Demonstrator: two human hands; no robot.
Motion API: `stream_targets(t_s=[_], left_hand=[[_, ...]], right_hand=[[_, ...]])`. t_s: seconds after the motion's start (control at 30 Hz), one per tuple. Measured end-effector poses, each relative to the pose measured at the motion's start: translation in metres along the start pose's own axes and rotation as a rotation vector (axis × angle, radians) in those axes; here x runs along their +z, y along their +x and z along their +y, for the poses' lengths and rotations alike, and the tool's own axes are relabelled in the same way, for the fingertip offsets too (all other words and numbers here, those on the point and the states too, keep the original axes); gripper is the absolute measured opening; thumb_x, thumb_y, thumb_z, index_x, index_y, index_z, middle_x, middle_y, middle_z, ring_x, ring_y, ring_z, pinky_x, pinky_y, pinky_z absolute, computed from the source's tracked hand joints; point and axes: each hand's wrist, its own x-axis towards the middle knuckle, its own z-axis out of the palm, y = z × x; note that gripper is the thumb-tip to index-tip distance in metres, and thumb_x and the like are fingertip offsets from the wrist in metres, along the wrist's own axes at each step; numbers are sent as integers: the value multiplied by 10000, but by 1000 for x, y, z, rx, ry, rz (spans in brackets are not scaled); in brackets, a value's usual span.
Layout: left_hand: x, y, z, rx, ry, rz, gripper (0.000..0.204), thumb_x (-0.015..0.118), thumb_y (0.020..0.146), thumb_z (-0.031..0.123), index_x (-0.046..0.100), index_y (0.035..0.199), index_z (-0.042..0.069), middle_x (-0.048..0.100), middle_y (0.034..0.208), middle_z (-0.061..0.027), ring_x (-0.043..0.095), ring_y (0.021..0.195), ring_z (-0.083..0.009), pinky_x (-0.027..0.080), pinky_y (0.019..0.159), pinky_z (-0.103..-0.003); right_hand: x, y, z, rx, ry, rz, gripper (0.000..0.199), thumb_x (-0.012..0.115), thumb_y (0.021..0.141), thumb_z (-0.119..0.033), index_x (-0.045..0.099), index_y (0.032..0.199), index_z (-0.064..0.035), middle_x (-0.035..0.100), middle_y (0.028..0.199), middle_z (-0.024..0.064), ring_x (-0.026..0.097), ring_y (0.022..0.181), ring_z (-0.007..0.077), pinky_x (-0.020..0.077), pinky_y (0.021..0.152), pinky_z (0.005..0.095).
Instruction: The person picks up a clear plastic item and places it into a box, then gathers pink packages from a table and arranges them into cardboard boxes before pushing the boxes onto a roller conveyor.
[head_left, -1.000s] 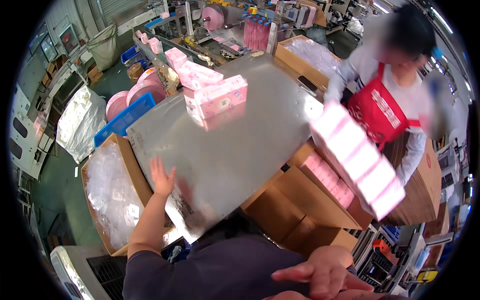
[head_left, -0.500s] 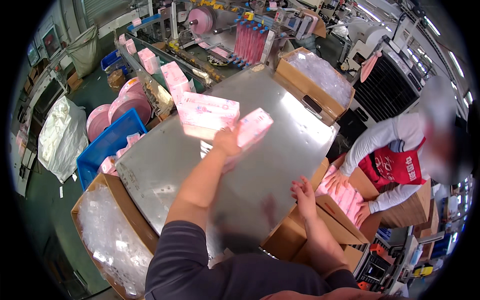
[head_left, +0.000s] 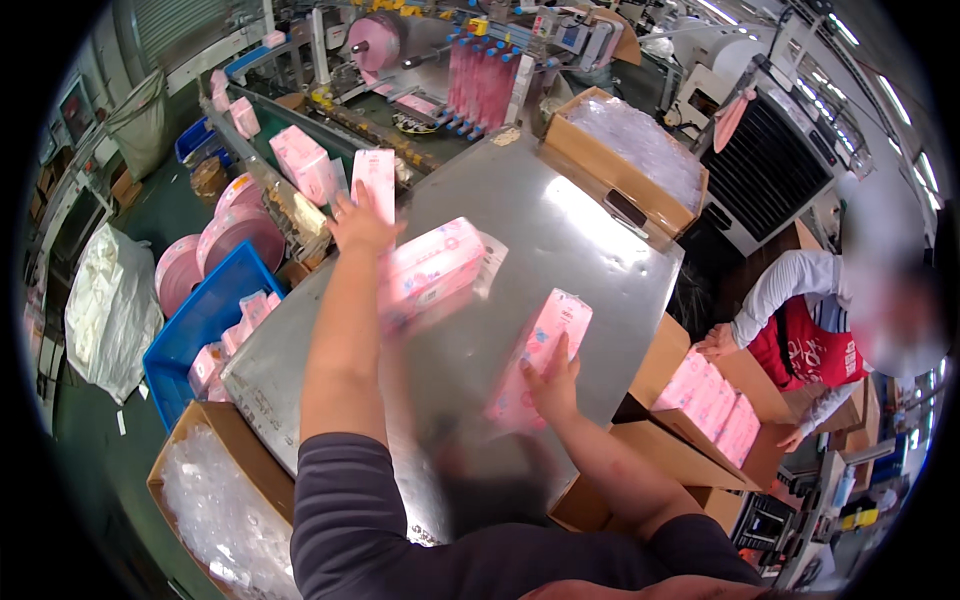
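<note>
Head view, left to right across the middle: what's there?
White sack → pink film rolls → blue crate → left hand on a pink pack → right hand on a pink pack → carton of pink packs → co-worker in red apron.

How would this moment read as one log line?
left hand: on upright pink pack | right hand: on pink pack on steel table

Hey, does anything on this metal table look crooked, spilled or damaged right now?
Nothing stands out. The right hand rests on a pink pack lying flat on the steel table; the left hand grips an upright pink pack at the far edge.
</note>
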Motion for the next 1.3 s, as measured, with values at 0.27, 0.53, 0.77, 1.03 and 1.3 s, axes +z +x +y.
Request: stream_targets(t_s=[0.27, 0.53, 0.77, 1.03, 1.3], left_hand=[[29, -90, -13, 366, 32, -431, 1131, 676, 746, 610, 59, 1580, 161, 435, 1377, -330, 544, 1187, -476, 461, 991, -498], [3, -197, 5, 681, -246, -390, 801, 606, 863, 555, 368, 1483, 108, 393, 1452, -272, 474, 1222, -510, 404, 1025, -543], [47, -57, -2, 399, -68, -174, 720, 581, 848, 653, 503, 1388, 184, 219, 1560, -258, 55, 1446, -537, 180, 1167, -587], [13, -277, -47, 960, -46, -298, 618, 677, 809, 566, 585, 1252, 146, 309, 1512, -231, 169, 1421, -552, 466, 977, -606], [-16, -305, -53, 875, -25, -377, 801, 665, 791, 615, 457, 1426, 174, 301, 1519, -209, 220, 1426, -486, 387, 984, -692]], right_hand=[[-14, 16, -7, 45, -75, -93, 932, 686, 899, -347, 106, 1543, -4, 243, 1453, 343, 398, 1314, 488, 393, 1075, 443], [-98, -52, -1, 55, -347, -290, 1109, 754, 768, -513, 119, 1553, -55, 66, 1542, 365, 203, 1411, 529, 297, 1127, 531], [-78, -44, -9, -81, -676, -220, 983, 695, 757, -625, 239, 1549, -262, 95, 1613, 188, 80, 1456, 499, 213, 1102, 671], [-83, -40, 5, -54, -602, -225, 800, 623, 851, -554, 330, 1514, -215, 160, 1590, 211, 340, 1306, 514, 407, 1039, 529], [-97, -78, 9, -88, -682, -290, 760, 613, 866, -471, 338, 1507, -169, 138, 1599, 210, 363, 1256, 541, 352, 1067, 566]])
